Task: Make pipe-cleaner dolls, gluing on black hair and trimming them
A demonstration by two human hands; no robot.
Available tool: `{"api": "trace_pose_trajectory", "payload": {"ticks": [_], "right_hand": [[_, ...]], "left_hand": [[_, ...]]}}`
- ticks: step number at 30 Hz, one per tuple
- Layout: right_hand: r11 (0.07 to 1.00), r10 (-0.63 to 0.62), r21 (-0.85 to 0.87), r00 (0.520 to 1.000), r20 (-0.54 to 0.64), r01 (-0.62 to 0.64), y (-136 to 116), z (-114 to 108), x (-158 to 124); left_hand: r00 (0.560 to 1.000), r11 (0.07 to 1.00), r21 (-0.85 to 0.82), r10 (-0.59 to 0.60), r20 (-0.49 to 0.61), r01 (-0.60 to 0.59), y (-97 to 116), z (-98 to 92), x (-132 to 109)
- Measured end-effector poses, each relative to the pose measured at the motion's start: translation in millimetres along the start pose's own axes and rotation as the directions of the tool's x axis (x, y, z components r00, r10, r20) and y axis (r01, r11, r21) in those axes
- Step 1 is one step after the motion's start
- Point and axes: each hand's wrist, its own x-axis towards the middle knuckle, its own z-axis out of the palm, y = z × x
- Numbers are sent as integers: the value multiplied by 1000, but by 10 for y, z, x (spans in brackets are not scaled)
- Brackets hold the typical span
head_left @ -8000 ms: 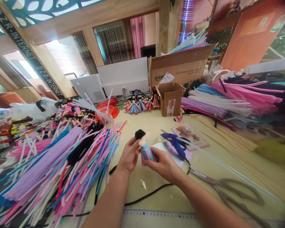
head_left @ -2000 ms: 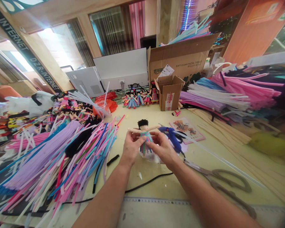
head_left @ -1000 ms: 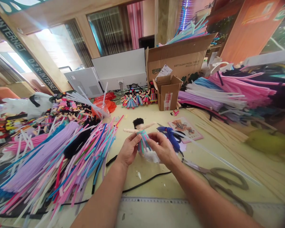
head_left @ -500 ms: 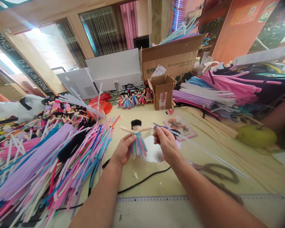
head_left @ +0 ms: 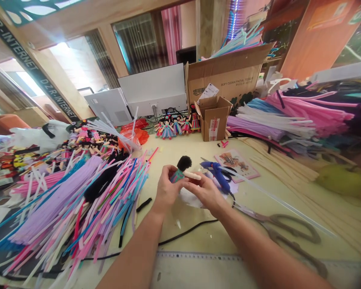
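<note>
yellow table (head_left: 171, 150) | pipe cleaners (head_left: 63, 200) | glue gun (head_left: 218, 174) | scissors (head_left: 289, 233) | ruler (head_left: 204, 261)

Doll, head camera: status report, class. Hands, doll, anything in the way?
Left hand shut on doll, skirt end. Right hand pinching its cream arm. Glue gun and scissors lie right of the hands.

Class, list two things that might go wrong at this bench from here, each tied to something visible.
1. The right hand, gripping the doll with the left hand, sits close beside the glue gun; if hot, its nozzle might burn a finger.
2. The cord passes beneath both forearms; a snagged arm might drag the gun.
</note>
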Motion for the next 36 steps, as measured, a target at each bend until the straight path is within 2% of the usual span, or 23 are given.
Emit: {"api": "trace_pose_trajectory", "payload": {"ticks": [2, 4, 10, 14, 17, 20, 23, 26, 33, 36], "right_hand": [[998, 48, 46, 998, -28, -46, 12, 4, -1], [991, 106, 92, 992, -63, -100, 12, -5, 3], [948, 228, 245, 970, -82, -202, 2, -55, 43], [941, 237, 275, 965, -111, -200, 23, -64, 61], [951, 221, 247, 968, -115, -188, 16, -55, 52], [980, 146, 164, 974, -175, -117, -7, -37, 35], [998, -19, 47, 970, -242, 32, -16, -17, 21], [987, -153, -90, 957, -247, 134, -7, -2, 9], [940, -262, -275, 944, -200, 202, -14, 4, -12], [929, -276, -305, 943, -184, 212, -41, 4, -23]], "left_hand": [[996, 989, 124, 82, -18, -80, 17, 20, -26], [992, 976, 182, 122, 15, -122, 43, 36, -54], [984, 971, 180, 135, 120, -155, 92, 57, -111], [993, 981, 163, 88, 83, -101, 65, 80, -126], [991, 981, 146, 127, 38, -131, 21, 89, -113], [986, 974, 155, 166, 14, -166, -15, 77, -83], [986, 973, 160, 169, 15, -169, -31, 57, -59], [984, 966, 186, 176, 27, -178, -46, 45, -48], [955, 927, 231, 288, 70, -296, -104, 26, -35], [963, 938, 216, 260, 78, -271, -87, 24, -41]]}}
